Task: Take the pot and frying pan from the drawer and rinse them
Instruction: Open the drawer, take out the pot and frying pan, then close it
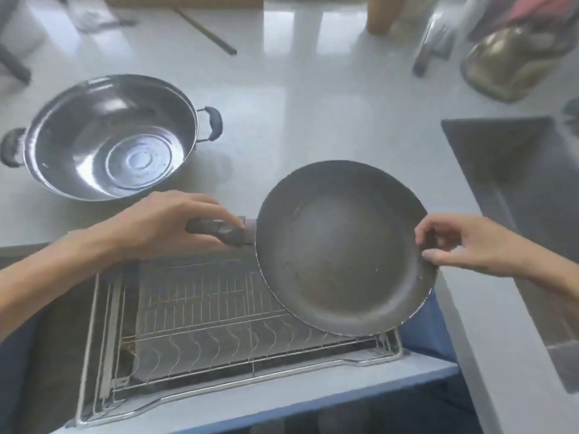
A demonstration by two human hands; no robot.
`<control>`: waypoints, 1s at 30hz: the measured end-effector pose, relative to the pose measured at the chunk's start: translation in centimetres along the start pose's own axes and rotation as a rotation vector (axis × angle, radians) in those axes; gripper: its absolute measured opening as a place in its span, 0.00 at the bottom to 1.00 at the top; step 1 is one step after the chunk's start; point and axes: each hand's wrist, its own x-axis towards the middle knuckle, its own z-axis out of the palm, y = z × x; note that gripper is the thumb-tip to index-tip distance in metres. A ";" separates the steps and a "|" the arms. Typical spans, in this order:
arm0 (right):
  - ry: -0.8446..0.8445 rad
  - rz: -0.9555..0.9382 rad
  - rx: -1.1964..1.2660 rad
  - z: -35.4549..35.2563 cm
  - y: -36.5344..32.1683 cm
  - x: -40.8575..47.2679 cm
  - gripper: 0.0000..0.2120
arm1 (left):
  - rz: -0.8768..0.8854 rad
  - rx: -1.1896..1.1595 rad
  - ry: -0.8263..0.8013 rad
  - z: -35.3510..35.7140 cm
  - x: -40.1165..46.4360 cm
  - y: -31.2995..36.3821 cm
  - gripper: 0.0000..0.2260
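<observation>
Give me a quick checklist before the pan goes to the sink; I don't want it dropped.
1. Left hand grips the handle: ok.
2. Right hand pinches the frying pan rim: ok.
3. Pan is lifted out of the drawer rack: ok.
4. Pot is out, standing on the counter: ok.
5. Sink at right looks free to receive it: cannot tell, partly out of view.
6. Drawer closed: not ok, still open.

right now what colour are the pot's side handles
Dark grey to black grips on silver wire loops, clearest on the pot's right handle in the head view.
</observation>
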 end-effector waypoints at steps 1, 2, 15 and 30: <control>0.050 0.007 -0.035 -1.6 0.1 0.8 0.09 | -0.007 0.001 0.049 -0.7 2.2 0.1 0.15; 0.101 0.016 -0.065 -3.0 0.2 1.9 0.09 | -0.029 -0.007 0.091 -1.2 4.4 -0.1 0.13; 0.169 0.160 -0.160 -11.4 7.4 15.2 0.07 | -0.204 0.008 0.082 -1.3 22.2 -3.2 0.16; 0.316 0.187 -0.118 -7.9 10.6 17.0 0.13 | -0.203 0.132 0.129 2.2 23.7 -4.6 0.17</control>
